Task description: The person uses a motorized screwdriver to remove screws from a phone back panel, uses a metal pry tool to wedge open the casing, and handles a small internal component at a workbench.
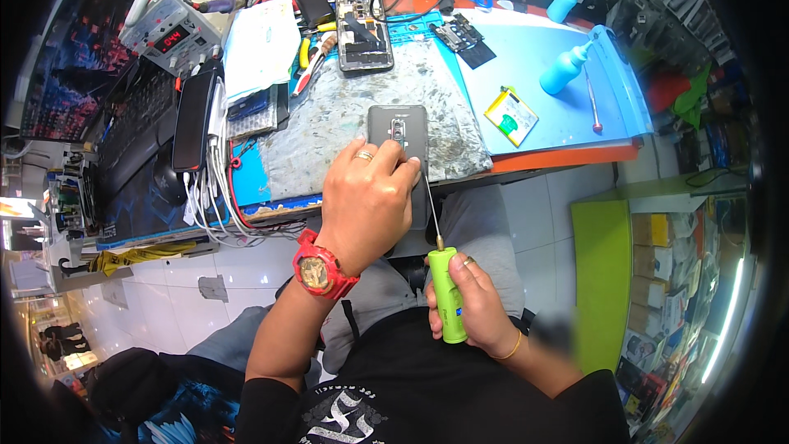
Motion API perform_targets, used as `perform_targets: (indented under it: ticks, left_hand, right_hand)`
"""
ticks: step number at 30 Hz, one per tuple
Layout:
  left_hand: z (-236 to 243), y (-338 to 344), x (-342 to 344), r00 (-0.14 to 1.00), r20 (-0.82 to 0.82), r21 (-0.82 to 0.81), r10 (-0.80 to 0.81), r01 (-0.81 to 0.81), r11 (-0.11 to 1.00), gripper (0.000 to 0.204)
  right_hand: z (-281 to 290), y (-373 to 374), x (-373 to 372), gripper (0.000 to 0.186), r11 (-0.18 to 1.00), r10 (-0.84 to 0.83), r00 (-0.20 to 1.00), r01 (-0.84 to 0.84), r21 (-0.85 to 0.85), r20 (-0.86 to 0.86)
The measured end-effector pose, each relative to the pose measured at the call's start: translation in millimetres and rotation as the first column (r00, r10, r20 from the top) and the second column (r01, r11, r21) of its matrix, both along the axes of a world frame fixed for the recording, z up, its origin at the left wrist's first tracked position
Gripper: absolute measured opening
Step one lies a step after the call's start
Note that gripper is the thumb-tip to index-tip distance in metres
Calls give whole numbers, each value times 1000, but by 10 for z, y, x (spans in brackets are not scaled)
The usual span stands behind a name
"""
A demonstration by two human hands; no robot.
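Note:
A dark smartphone [385,118] lies back side up at the near edge of the worn grey mat, its camera strip showing. My left hand [370,185], with a red watch [325,269] on the wrist, holds it down with bent fingers that cover much of its middle. My right hand [477,300] is wrapped around a bright green tool [445,292] with a thin metal rod. The rod runs up along the phone's right edge, close to my left hand's fingers. Whether its tip touches the phone is hard to make out.
An opened phone [365,37] lies beyond the grey mat [320,152]. On the blue mat to the right are a battery [510,117], a screwdriver [593,103] and a blue bottle [564,70]. Left are a black phone [196,122], white cables [215,185] and a power supply [171,33].

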State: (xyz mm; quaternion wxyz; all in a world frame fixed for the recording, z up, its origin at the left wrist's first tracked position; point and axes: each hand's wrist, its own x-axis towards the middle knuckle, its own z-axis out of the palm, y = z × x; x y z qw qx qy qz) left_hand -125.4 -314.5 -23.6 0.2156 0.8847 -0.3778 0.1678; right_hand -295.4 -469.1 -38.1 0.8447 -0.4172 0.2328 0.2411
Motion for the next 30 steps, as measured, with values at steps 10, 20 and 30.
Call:
perform_targets:
  ticks: [10, 20, 30]
  left_hand:
    - [-15, -41, -39, 999, -7, 26, 48, -48, 999, 3]
    - [-11, -46, -35, 999, -1, 38, 52, -52, 998, 4]
    - [-17, -48, -146, 997, -14, 60, 82, -81, 995, 8]
  right_hand:
    - [-133, 114, -60, 41, 995, -26, 999, 28, -96, 28]
    - [-146, 114, -72, 41, 993, -40, 998, 44, -106, 41]
    - [-26, -97, 28, 40, 991, 21, 995, -8, -132, 94]
